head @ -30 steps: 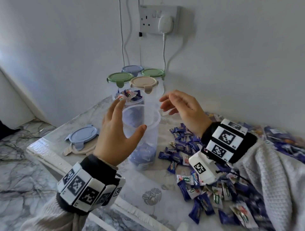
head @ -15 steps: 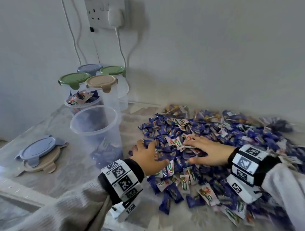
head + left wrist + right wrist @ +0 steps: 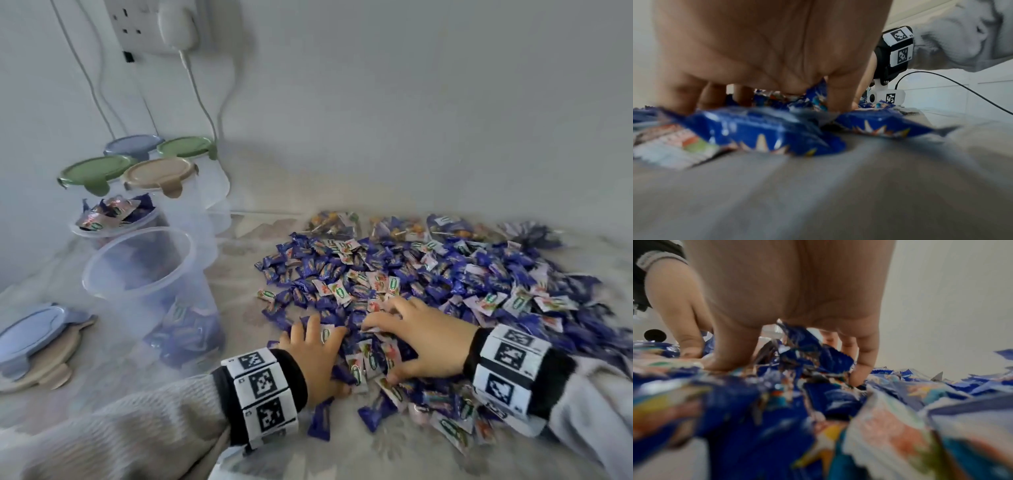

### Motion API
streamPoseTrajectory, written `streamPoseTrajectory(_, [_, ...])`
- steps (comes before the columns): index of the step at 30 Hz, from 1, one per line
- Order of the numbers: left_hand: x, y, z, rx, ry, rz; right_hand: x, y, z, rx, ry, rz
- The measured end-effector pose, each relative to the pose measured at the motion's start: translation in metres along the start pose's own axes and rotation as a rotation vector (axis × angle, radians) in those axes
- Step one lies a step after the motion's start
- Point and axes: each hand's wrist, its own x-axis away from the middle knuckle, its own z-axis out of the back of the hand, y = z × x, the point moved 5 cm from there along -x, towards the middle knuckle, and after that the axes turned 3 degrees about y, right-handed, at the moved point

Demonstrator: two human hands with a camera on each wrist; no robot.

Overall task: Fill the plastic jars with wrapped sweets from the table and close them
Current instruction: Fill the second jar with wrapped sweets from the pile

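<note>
A wide pile of blue and white wrapped sweets point(image 3: 428, 284) covers the table's right half. Both hands lie side by side on its near edge. My left hand point(image 3: 318, 346) curls its fingers down over a few sweets point(image 3: 813, 95), thumb tip on the table. My right hand point(image 3: 404, 342) claws into the pile with a bunch of wrappers point(image 3: 803, 345) gathered under the palm. An open clear jar point(image 3: 137, 274) stands to the left, with sweets only at its bottom. Behind it stands a lidless jar point(image 3: 113, 219) heaped to the rim.
Several closed jars with green point(image 3: 96, 169), beige point(image 3: 159, 174) and blue point(image 3: 133, 144) lids stand by the wall under a socket with cables. A blue lid point(image 3: 30, 334) lies on a beige one at the far left. Bare tablecloth point(image 3: 113, 387) lies in front of the jars.
Both hands left the open jar and dropped onto the sweet pile to the right. Since half a second ago they have drawn closer together, fingers curling into the sweets.
</note>
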Motion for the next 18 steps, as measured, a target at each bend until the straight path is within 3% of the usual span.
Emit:
streamPoseTrajectory(8, [-0.012, -0.009, 0.008, 0.066, 0.099, -0.010, -0.023, -0.009, 0.013, -0.144, -0.033, -0.001])
streamPoseTrajectory(18, [-0.023, -0.030, 0.021, 0.271, 0.068, 0.009, -0.033, 0.001, 0.031, -0.465, 0.190, -0.071])
